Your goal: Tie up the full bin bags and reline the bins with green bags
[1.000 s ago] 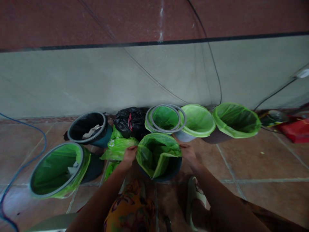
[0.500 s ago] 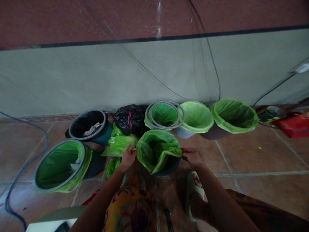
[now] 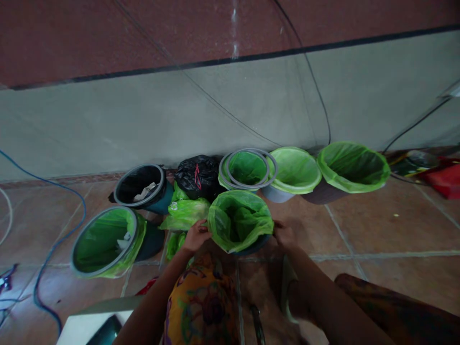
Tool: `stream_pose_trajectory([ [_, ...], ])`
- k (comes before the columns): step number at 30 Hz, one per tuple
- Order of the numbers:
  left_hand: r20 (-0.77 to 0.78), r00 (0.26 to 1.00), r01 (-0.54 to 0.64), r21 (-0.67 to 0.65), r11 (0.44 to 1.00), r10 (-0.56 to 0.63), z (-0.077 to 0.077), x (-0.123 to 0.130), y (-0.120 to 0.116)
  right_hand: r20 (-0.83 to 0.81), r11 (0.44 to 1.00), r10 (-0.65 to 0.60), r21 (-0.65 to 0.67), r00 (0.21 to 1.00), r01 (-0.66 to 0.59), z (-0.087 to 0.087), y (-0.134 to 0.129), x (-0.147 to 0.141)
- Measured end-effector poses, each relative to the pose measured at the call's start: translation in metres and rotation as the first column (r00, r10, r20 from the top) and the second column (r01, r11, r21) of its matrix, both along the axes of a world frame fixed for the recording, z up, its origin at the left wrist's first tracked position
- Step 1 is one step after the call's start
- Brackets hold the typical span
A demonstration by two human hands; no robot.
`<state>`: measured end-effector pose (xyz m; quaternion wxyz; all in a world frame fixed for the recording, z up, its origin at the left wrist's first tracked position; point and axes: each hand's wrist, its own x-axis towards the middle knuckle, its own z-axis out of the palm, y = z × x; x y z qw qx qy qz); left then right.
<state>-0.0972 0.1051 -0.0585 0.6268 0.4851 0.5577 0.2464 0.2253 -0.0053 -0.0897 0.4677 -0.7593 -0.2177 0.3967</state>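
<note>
Before three lined bins, left hand and right hand, fingers closed on one green liner

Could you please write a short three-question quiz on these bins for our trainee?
1. True or false: the tie on the black bag is blue.
2. What lies on the green-lined bin by the wall, just right of the black bag?
A) a shoe
B) two grey rings
C) a coil of hose
3. Fill in: the left hand and right hand are at opposite sides of a ____ liner.

Key: 1 false; 2 B; 3 green.
</note>
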Motion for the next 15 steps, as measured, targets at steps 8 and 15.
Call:
stream_pose_trajectory([
  [8, 0.077, 0.996, -0.036, -0.08, 0.996, 0.042, 0.005, -0.002, -0.013, 0.09, 0.965, 0.008, -0.261, 0.996, 0.015, -0.001, -0.012, 0.006],
  [15, 0.087, 0.995, -0.029, -0.169, 0.985, 0.044, 0.019, 0.009, -0.017, -0.019, 0.95, -0.219, -0.233, 0.975, 0.209, 0.037, -0.033, -0.017],
])
